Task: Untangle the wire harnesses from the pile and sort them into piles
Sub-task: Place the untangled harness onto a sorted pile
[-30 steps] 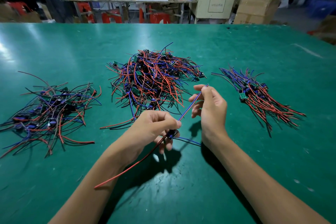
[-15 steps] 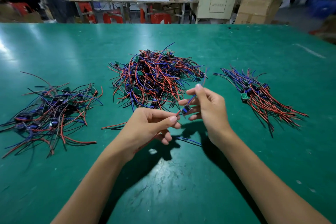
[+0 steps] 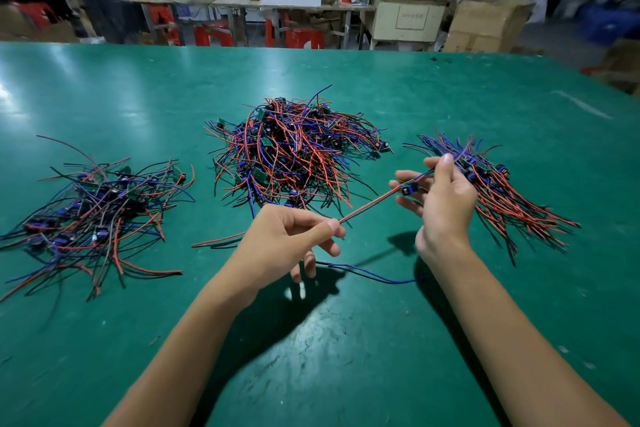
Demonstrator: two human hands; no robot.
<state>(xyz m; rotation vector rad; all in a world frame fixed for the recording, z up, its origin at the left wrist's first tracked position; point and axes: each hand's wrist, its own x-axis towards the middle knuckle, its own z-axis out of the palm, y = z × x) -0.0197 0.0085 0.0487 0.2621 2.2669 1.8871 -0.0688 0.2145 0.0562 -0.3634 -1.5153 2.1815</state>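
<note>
A big green table [image 3: 346, 340] was seen, scratched and shiny in spots. Three piles of wires were laid on it. A loose, messy pile [image 3: 93, 208] of red, blue and black wires was at the left. The biggest pile [image 3: 294, 152], a thick tangle with small green boards in it, was in the middle. A neater pile [image 3: 502, 191] was at the right, well apart from the others. A blue and black wire [image 3: 374, 274] was laid on the table near the front.

Head view, looking forward-down, close over green table [image 3: 450, 340].
</note>
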